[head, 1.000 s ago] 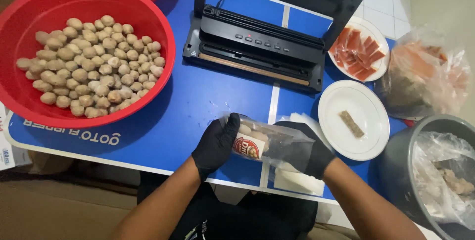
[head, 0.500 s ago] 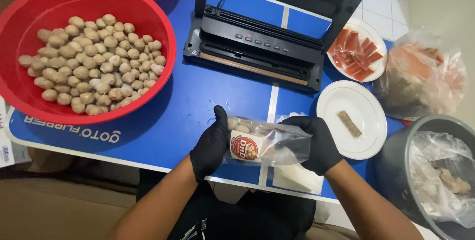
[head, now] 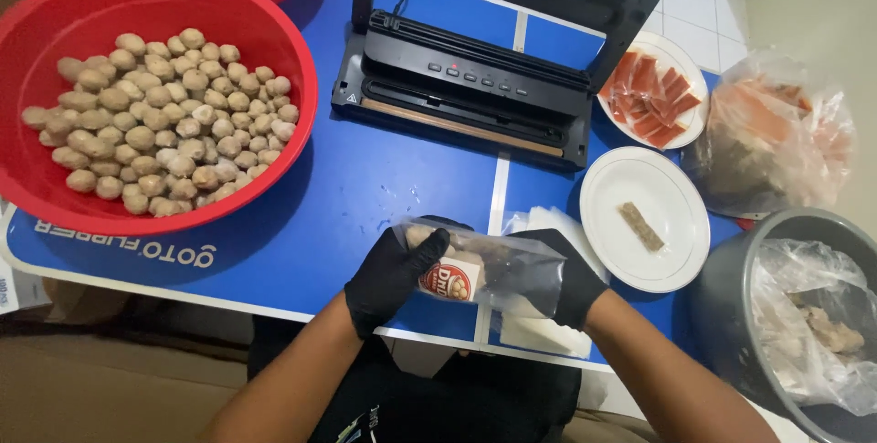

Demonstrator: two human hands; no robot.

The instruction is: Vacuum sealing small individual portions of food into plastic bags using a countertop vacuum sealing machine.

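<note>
1. Red basin full of meatballs sits at the counter's left edge; black vacuum sealer at the back, white plates on the right.
2. Both black-gloved hands hold a clear plastic pouch just over the front edge.
3. Left hand fingers curl around its end; right hand clamps the other.
</note>
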